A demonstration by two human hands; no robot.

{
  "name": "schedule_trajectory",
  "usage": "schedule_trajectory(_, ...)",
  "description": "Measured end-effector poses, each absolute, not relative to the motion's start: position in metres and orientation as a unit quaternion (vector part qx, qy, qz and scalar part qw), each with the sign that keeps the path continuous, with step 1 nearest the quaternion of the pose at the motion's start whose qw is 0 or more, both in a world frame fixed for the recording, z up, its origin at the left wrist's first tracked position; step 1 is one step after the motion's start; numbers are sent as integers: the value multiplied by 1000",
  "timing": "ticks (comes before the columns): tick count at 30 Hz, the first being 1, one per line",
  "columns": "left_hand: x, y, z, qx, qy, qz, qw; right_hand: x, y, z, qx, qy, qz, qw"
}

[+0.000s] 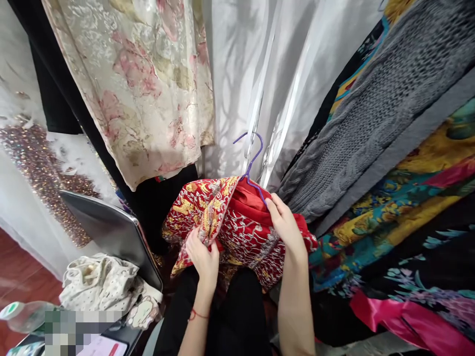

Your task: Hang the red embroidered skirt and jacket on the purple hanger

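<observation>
A red garment (247,230) with gold and silver embroidery lies over my lap. A purple hanger (256,155) sits at its neck, its hook pointing up and its right arm running down to my fingers. My left hand (203,254) is closed on the embroidered front edge of the garment, at the lower left of the opening. My right hand (285,220) grips the red collar at the right, with the thumb by the hanger's arm. Red lining shows inside the neck. The rest of the hanger is hidden in the cloth.
A cream floral garment (148,94) hangs at upper left. A grey cable-knit (386,109) and a colourful printed cloth (401,198) hang at right. White curtains (237,74) are behind. At lower left are a dark panel (115,237), a bundled white cloth (100,282) and a plastic bottle (31,316).
</observation>
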State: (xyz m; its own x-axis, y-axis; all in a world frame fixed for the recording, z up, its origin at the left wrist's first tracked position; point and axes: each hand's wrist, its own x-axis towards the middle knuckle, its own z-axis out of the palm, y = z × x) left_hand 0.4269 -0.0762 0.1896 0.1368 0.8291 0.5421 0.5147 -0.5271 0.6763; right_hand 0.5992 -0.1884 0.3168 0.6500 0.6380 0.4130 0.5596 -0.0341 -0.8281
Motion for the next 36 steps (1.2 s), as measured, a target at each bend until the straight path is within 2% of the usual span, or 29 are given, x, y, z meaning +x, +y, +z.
schedule_trajectory(3,428,-80,166,736,471,441,205,589,-187,313,-731,-397,16,555)
schedule_trajectory(6,436,-74,169,713,484,468,195,587,-186,311,-733,-396,13,553)
schedule_trajectory(9,447,-53,192,712,500,460,176,593,-184,312,-728,-408,19,551)
schedule_trajectory(13,445,-5,238,766,525,300,218,603,-185,314,-714,-428,29,554)
schedule_trajectory(15,430,16,264,758,541,317,178,605,-186,315,-708,-429,33,560)
schedule_trajectory(21,397,50,349,707,526,473,-8,618,-185,322,-679,-426,102,589)
schedule_trajectory(24,408,67,377,784,482,388,-44,629,-190,331,-676,-434,121,582)
schedule_trajectory(27,419,81,383,851,488,192,-34,642,-199,341,-687,-459,114,551)
schedule_trajectory(29,418,86,379,858,502,105,-33,649,-204,346,-692,-476,115,531)
schedule_trajectory(31,411,85,372,856,510,80,-43,653,-206,348,-694,-488,117,516)
schedule_trajectory(36,385,66,353,820,557,121,-53,654,-205,344,-696,-491,106,513)
